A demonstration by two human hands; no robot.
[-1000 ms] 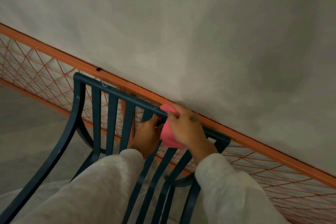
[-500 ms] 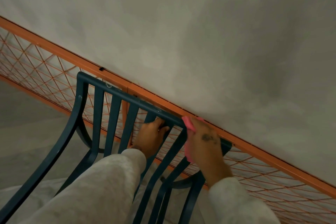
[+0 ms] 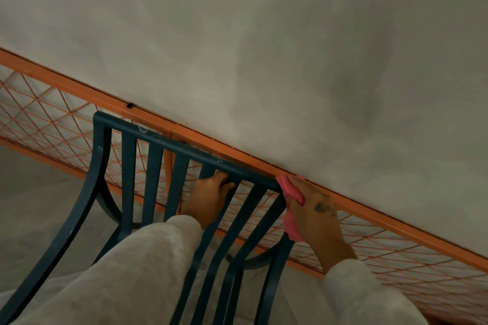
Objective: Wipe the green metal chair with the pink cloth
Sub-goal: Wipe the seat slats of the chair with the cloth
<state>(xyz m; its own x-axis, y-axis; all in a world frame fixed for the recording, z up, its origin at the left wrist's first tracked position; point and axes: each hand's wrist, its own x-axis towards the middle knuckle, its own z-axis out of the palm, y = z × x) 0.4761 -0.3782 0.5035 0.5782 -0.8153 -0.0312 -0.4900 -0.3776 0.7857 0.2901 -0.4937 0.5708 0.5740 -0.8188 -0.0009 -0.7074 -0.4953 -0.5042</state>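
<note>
The dark green metal chair (image 3: 153, 166) fills the lower middle, its slatted back facing me. My left hand (image 3: 211, 198) grips the top rail near its middle, fingers curled over the bar. My right hand (image 3: 314, 211) presses the pink cloth (image 3: 290, 192) against the right end of the top rail, where it meets the right upright. The cloth is bunched under my palm and hangs down along the upright. Both light sleeves cover the lower part of the chair.
An orange metal frame (image 3: 79, 87) with diamond wire mesh (image 3: 39, 119) runs diagonally right behind the chair. A grey plastered wall (image 3: 264, 47) rises above it. Grey floor (image 3: 31, 206) lies at the left.
My right hand has slid the pink cloth rightward along the top rail, from near the middle to the right corner. My left hand has kept its grip on the rail.
</note>
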